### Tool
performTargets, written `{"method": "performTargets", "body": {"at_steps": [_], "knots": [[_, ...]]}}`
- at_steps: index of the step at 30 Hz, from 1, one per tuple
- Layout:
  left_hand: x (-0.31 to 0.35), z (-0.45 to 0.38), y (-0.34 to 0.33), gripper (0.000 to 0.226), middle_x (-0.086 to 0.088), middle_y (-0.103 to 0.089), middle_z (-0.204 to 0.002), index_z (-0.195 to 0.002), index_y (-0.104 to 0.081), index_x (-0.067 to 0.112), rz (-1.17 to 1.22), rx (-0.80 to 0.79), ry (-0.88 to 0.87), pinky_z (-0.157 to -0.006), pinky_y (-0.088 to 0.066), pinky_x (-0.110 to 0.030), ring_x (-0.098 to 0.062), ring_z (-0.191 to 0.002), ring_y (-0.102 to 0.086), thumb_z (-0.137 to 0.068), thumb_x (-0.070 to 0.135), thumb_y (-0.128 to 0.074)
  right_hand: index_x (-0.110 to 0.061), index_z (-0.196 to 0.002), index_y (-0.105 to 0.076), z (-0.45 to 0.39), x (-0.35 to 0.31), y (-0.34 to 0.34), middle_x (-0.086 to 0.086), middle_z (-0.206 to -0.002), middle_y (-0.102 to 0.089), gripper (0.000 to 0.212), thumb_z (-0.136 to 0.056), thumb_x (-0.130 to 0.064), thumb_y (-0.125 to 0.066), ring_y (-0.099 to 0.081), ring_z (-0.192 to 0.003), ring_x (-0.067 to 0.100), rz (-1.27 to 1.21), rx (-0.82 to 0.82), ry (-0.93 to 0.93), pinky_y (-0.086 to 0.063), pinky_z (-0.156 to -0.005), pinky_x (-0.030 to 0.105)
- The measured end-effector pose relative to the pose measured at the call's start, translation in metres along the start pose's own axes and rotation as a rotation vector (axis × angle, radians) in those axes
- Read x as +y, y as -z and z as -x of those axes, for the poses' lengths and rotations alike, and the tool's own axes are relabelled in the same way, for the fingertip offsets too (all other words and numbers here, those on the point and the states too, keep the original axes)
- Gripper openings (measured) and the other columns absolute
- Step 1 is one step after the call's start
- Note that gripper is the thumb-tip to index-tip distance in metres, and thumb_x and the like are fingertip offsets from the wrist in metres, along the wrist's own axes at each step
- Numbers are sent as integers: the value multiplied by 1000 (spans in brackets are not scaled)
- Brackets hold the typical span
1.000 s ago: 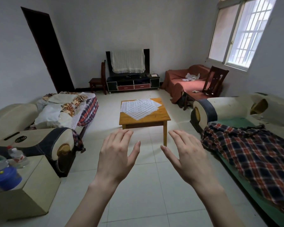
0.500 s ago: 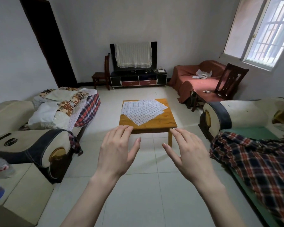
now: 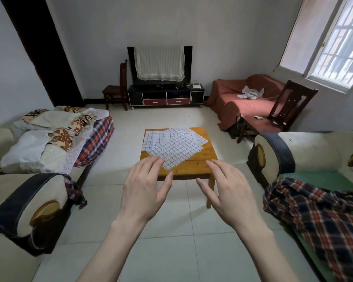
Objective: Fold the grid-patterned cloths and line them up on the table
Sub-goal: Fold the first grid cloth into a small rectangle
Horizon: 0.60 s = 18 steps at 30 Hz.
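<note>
Cloths (image 3: 174,146), white with a dark grid, lie unfolded in a loose overlapping heap on the far and middle part of the small wooden table (image 3: 194,166), corners fanned out at different angles. I cannot count the layers for certain. The near strip of the table is bare wood. My left hand (image 3: 145,190) and right hand (image 3: 230,192) hang in the air in front of me, palms down, fingers spread and relaxed, holding nothing; in my view they overlap the table's near edge, but contact is not evident. A plaid blanket (image 3: 322,216) covers the sofa on my right. On my left, another sofa (image 3: 25,192) carries bedding. A TV stand (image 3: 165,96) sits against the far wall.
</note>
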<state>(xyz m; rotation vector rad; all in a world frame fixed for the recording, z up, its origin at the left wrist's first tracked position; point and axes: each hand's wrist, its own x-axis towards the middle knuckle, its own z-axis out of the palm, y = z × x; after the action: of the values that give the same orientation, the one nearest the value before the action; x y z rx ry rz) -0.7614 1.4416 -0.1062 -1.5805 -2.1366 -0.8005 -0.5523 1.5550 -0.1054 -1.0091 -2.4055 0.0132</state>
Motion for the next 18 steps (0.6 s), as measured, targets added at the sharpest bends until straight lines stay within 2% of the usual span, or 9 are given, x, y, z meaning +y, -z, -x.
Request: {"method": "performTargets", "body": {"at_steps": [5,12,18], "knots": [[-46,-67,-49,52,-5,-65,-136,-132,-67,10,39,41,1,-112,-42,-36,-22,-131,-56,-102,49,-48,-18,-146,-56,-74,11,-48,0,-145,-59,65,-103,-64,-37,-54,-136,19,-31,10,-31,-46,-114,41],[-90,-137,-112,53,-7,-64,-140,-134,-66,10,37,-35,18,-115,-40,-39,-24,-135,-54,-101,48,-50,-14,-142,-58,-154,32,-94,3,-141,-61,62,-103,-59,-44,-55,-131,22,-24,23,-67,-46,-111,40],[-114,-185,-173,51,-6,-65,-135,-136,-63,9,46,-71,-15,-113,-39,-35,-23,-129,-57,-102,46,-51,-15,-143,-57,-213,59,-149,3,-143,-60,64,-103,-62,-41,-55,-132,22,-3,-28,-107,-43,-111,39]]}}
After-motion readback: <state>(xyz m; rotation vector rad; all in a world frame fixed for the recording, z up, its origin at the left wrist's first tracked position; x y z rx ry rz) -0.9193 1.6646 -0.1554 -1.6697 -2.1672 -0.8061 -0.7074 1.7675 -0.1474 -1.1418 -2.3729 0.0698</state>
